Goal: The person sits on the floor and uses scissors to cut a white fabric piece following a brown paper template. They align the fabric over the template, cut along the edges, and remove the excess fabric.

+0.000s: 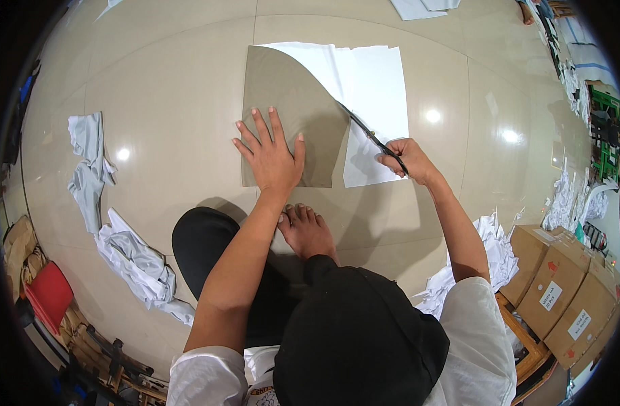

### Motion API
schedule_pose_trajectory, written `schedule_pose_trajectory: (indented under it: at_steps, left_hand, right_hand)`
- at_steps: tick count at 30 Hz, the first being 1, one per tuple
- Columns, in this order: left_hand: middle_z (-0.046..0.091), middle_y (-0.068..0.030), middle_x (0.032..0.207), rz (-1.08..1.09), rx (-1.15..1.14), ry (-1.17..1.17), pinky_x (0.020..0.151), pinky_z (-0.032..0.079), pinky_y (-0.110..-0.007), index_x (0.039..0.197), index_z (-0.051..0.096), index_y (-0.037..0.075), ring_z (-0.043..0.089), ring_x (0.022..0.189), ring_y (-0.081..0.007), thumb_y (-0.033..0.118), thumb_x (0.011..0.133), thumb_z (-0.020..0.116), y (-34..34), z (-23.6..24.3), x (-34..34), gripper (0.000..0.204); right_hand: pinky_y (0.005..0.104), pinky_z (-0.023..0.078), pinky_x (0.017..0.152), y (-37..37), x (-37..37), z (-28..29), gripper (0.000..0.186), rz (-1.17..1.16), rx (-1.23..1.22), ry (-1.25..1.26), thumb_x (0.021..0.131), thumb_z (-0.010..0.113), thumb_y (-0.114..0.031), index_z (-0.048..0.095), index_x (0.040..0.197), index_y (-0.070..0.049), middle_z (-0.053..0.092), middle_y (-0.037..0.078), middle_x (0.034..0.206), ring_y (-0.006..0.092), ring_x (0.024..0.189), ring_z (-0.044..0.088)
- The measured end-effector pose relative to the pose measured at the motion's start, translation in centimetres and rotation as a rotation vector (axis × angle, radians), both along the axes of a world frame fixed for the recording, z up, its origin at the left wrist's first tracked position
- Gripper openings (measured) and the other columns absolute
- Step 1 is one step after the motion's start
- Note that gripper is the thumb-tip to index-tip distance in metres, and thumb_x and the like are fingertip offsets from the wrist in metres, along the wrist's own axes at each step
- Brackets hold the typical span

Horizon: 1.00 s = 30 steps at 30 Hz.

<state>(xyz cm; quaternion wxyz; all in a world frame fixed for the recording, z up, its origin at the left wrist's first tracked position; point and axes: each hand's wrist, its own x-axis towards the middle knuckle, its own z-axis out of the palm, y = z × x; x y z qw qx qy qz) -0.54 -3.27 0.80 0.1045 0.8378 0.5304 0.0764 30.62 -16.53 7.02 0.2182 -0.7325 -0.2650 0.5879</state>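
Observation:
A brown sheet [283,81], straight on its left side and curved on its right, lies flat on the tiled floor. My left hand [272,161] rests open on its lower left part, fingers spread. White cloth [381,88] shows beyond the curve, at the top and right. In my right hand [412,160] are black-handled scissors [369,135], their blades pointing up and left to the curved edge. Below the blade tips, a gap with floor showing separates the white cloth from the brown sheet. How far the cloth runs under the sheet is hidden.
My bare foot [308,230] is just below the sheet. Crumpled grey-white cloth [137,260] lies at left, white scraps [492,254] at right near cardboard boxes [553,284]. More white cloth [421,8] lies at the far edge. A red object [51,292] stands at lower left.

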Motion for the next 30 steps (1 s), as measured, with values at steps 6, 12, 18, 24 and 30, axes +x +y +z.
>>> schedule_pose_trajectory:
  at_steps: [6, 12, 18, 24, 30]
  left_hand:
    - [0.018, -0.03, 0.186, 0.001, 0.007, 0.005, 0.129, 0.012, -0.082, 0.18, 0.028, 0.007, 0.013, 0.165, -0.0672, 0.055, 0.112, 0.055, 0.0, -0.1, 0.0, 0.088]
    - [0.018, -0.0296, 0.186, 0.001, 0.002, 0.031, 0.129, 0.012, -0.082, 0.181, 0.027, 0.007, 0.013, 0.166, -0.0667, 0.056, 0.112, 0.055, 0.0, -0.1, 0.0, 0.089]
    - [0.018, -0.0294, 0.186, 0.003, -0.005, 0.022, 0.13, 0.011, -0.081, 0.181, 0.027, 0.008, 0.012, 0.166, -0.0665, 0.056, 0.112, 0.055, 0.0, -0.1, 0.0, 0.089]
    - [0.018, -0.0295, 0.186, 0.003, -0.003, 0.004, 0.13, 0.011, -0.081, 0.181, 0.027, 0.008, 0.012, 0.166, -0.0664, 0.055, 0.112, 0.056, 0.0, -0.1, 0.0, 0.088]
    - [0.019, -0.0301, 0.186, 0.005, 0.003, -0.016, 0.129, 0.011, -0.082, 0.18, 0.029, 0.007, 0.013, 0.165, -0.0675, 0.054, 0.111, 0.057, 0.0, 0.1, 0.0, 0.088]
  right_hand:
    - [0.0255, 0.036, 0.046, -0.2, -0.5, 0.0, 0.043, -0.004, 0.002, 0.017, 0.097, 0.085, -0.02, 0.055, 0.065, -0.014, 0.055, -0.003, 0.057, 0.0048, 0.046, 0.047]
    - [0.0263, 0.038, 0.048, -0.3, -1.0, 0.0, 0.039, -0.038, -0.01, 0.076, 0.097, 0.085, -0.021, 0.059, 0.069, -0.013, 0.057, -0.003, 0.058, 0.006, 0.047, 0.049]
    - [0.027, 0.037, 0.048, 0.1, -1.4, 0.0, 0.036, -0.039, -0.036, 0.059, 0.097, 0.086, -0.023, 0.062, 0.072, -0.012, 0.057, -0.003, 0.058, 0.0065, 0.047, 0.048]
    - [0.0269, 0.035, 0.048, 0.8, -1.3, -0.8, 0.032, -0.009, -0.035, 0.031, 0.097, 0.086, -0.023, 0.066, 0.075, -0.011, 0.058, -0.003, 0.059, 0.007, 0.047, 0.048]
    - [0.0269, 0.034, 0.048, 1.5, -2.3, -0.6, 0.035, -0.074, -0.035, 0.06, 0.095, 0.087, -0.025, 0.065, 0.072, -0.011, 0.055, -0.003, 0.056, 0.0068, 0.046, 0.046]
